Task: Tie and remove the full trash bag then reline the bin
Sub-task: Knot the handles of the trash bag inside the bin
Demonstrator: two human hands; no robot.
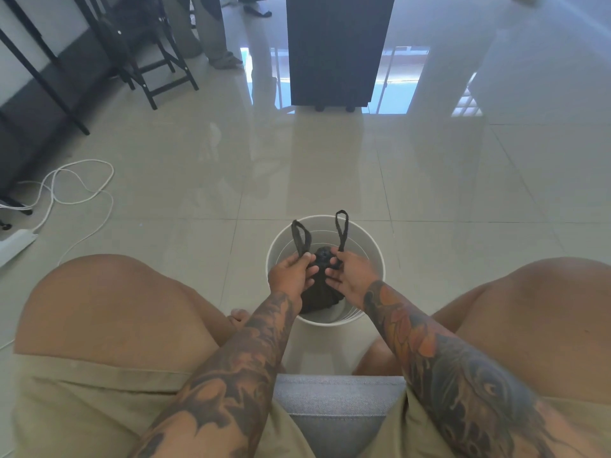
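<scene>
A round white bin (pixel 373 249) stands on the tiled floor between my knees. Inside it sits a black trash bag (pixel 320 297), bunched at the top into a knot between my hands. My left hand (pixel 291 272) pinches the bag's left handle loop (pixel 300 238), which sticks up over the bin. My right hand (pixel 347 276) pinches the right handle loop (pixel 341 228), also standing upright. Both hands are over the bin's mouth, close together. The lower part of the bag is hidden by my hands and the bin wall.
I sit on a grey cushioned seat (pixel 337 404). A dark cabinet on feet (pixel 337 51) stands ahead. Black chair and table legs (pixel 158 64) are at far left, with a white cable (pixel 79 190) and power strip (pixel 15 244) on the floor. Another person's legs (pixel 215 38) stand beyond.
</scene>
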